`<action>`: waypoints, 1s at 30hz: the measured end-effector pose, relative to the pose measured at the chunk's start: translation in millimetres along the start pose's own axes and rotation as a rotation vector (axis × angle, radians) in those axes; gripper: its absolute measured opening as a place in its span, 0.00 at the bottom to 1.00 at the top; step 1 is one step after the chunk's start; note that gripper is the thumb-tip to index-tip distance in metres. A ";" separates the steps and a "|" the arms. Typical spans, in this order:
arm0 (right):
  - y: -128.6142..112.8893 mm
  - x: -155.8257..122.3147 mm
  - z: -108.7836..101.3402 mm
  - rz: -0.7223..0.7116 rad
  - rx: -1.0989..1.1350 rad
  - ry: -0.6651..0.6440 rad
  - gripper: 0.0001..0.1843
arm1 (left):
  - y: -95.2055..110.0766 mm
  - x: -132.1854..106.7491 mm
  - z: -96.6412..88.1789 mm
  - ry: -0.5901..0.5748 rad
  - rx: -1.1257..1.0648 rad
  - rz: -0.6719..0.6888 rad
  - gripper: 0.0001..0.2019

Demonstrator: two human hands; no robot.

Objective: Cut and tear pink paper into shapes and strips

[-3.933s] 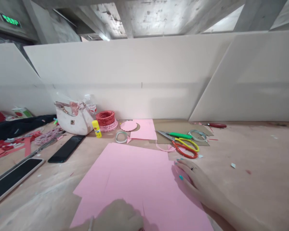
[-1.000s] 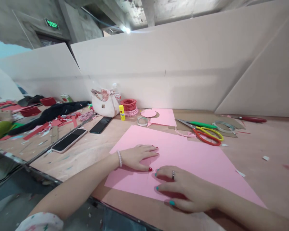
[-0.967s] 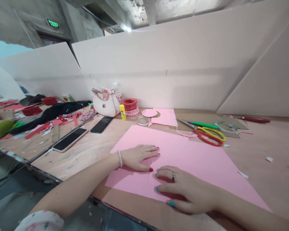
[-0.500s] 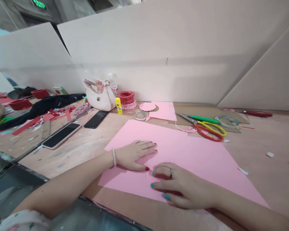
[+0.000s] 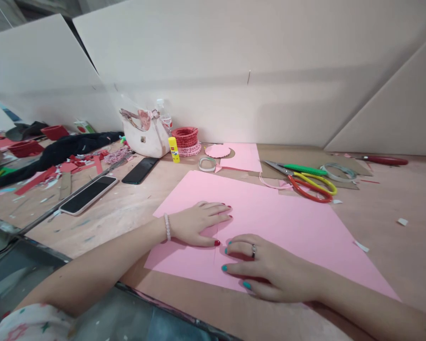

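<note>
head view: a large pink paper sheet [image 5: 287, 227] is laid flat near the front edge of the wooden table [image 5: 102, 222]. the left hand [image 5: 199, 223] and the right hand [image 5: 270, 270] are rested side by side on it, just apart, both spread open and gripping nothing. orange-and-yellow-handled scissors [image 5: 305, 183] are placed just beyond the sheet's far edge.

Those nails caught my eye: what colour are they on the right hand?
Teal nails, best seen in the head view.
</note>
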State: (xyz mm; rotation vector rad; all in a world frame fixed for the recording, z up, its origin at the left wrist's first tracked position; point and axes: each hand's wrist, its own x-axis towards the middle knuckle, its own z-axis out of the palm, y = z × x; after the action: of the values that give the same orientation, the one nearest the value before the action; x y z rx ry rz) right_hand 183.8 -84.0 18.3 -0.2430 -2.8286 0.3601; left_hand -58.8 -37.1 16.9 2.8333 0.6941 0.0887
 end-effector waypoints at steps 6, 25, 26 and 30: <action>2.7 -1.7 2.8 -0.020 -0.013 0.007 0.18 | 0.7 0.4 -1.6 -0.016 -0.004 -0.006 0.35; 3.9 -1.2 4.8 -0.081 -0.057 0.034 0.18 | -5.3 3.5 -1.4 0.011 -0.005 -0.005 0.32; 3.5 -1.0 4.6 -0.077 -0.059 0.031 0.18 | -5.1 3.5 -1.7 0.014 -0.004 -0.006 0.32; 2.6 -1.0 4.5 -0.064 -0.070 0.027 0.17 | -4.4 3.5 -2.7 0.017 -0.003 -0.009 0.32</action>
State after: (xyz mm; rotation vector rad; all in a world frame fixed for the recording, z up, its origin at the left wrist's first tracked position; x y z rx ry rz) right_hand 183.8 -82.7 13.1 -0.1703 -2.8182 0.2433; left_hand -57.9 -31.1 18.5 2.8295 0.7102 0.1124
